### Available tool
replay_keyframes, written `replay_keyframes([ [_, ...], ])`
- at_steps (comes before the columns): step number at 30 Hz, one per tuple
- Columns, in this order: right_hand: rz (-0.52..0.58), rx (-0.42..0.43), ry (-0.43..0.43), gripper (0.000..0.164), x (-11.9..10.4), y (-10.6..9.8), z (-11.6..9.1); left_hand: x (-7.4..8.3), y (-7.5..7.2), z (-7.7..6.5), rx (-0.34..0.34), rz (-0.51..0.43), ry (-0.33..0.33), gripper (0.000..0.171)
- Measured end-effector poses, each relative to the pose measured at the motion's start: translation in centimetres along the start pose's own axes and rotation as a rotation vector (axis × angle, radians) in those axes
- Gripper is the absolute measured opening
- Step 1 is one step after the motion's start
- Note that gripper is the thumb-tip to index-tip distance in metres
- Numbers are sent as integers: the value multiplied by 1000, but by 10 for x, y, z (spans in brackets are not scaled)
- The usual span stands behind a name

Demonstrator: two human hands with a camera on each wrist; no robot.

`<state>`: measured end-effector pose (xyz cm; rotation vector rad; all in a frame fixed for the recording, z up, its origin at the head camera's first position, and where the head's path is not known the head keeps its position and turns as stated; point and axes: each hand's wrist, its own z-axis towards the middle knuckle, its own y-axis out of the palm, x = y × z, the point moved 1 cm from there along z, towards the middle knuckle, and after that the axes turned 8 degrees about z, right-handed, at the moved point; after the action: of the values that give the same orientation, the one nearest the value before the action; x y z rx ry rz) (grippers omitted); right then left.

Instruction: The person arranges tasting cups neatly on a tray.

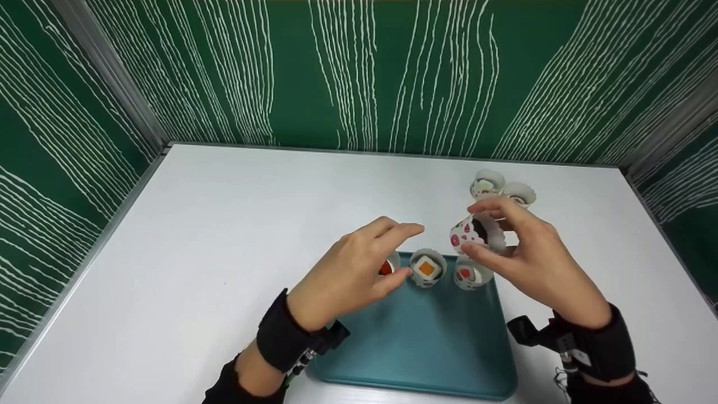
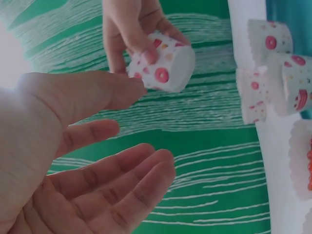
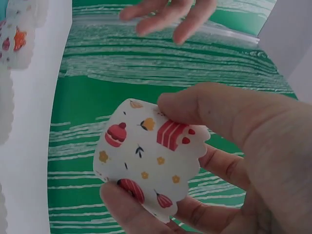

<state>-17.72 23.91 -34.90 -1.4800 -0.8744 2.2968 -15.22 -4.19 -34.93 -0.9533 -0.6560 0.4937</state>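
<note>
My right hand (image 1: 527, 247) grips a white paper baking cup (image 1: 463, 235) printed with red cakes and small flowers, raised over the tray's far right corner. The cup tilts, and something dark shows inside its scalloped rim. In the right wrist view, thumb and fingers pinch the cup (image 3: 146, 151) from opposite sides. My left hand (image 1: 359, 264) hovers over the tray's far left part, fingers spread and holding nothing. Below the hands, similar cups stand along the tray's far edge: one with an orange-topped white piece (image 1: 427, 268), one with a red-topped piece (image 1: 466, 275), another partly hidden by my left hand.
The teal tray (image 1: 420, 348) lies on a white table (image 1: 224, 224). Two more filled paper cups (image 1: 487, 184) stand behind my right hand, beyond the tray. Green panels (image 1: 291, 73) with white wavy lines rise at the table's back and sides.
</note>
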Motion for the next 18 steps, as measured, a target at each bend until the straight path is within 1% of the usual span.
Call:
replay_keyframes([
  [3,10,-26,-22,50,-8,7,-2,3,3,1,6,25,9,54],
  [5,13,-41,-32,50,-12,11,-4,5,6,1,7,45,5,55],
  [7,17,-60,-33,49,-16,14,-5,6,8,2,2,47,-2,56],
  [13,36,-99,-41,47,-21,24,-7,9,14,4,-24,3,2,56],
  [18,69,-98,-59,48,-23,31,-8,8,19,4,13,-25,9,53],
])
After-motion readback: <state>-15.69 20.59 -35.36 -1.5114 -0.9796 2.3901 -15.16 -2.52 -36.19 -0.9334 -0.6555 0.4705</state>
